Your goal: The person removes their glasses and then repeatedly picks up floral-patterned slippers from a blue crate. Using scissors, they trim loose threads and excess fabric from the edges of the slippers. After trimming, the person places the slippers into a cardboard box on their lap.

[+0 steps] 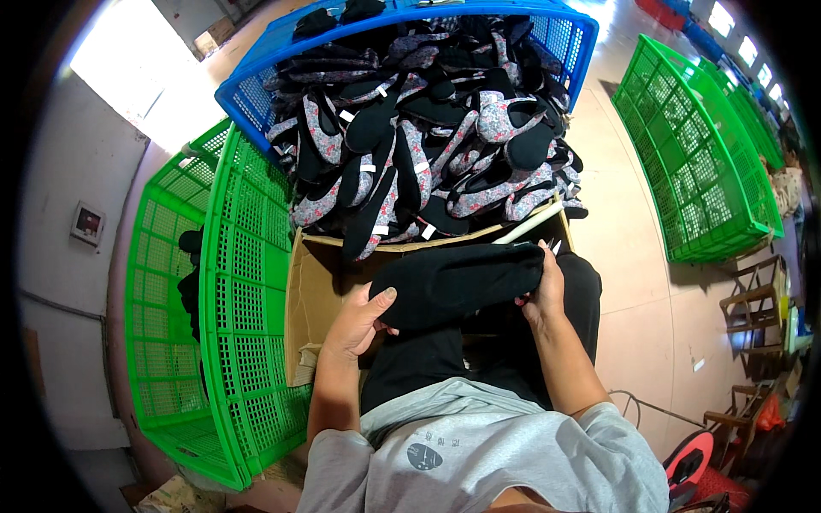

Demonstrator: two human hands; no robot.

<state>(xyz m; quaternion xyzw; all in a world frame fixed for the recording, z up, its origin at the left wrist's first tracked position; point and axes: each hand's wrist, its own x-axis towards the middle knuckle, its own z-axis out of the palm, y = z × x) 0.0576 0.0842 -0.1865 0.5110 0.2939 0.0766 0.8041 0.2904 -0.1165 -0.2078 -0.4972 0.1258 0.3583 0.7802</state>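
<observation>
Head view | black fabric piece [457, 282] clamped at both ends by left hand [359, 323] and right hand [540, 295] | judged soft, light; best gripped at edges

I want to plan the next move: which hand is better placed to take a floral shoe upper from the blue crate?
Probably the right hand: it grips the black fabric piece at the end nearest the blue crate; the left hand sits lower.

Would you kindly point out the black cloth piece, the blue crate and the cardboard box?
black cloth piece [462, 280], head view, middle of fabric.
blue crate [256, 90], head view, left wall.
cardboard box [310, 291], head view, left flap.
</observation>
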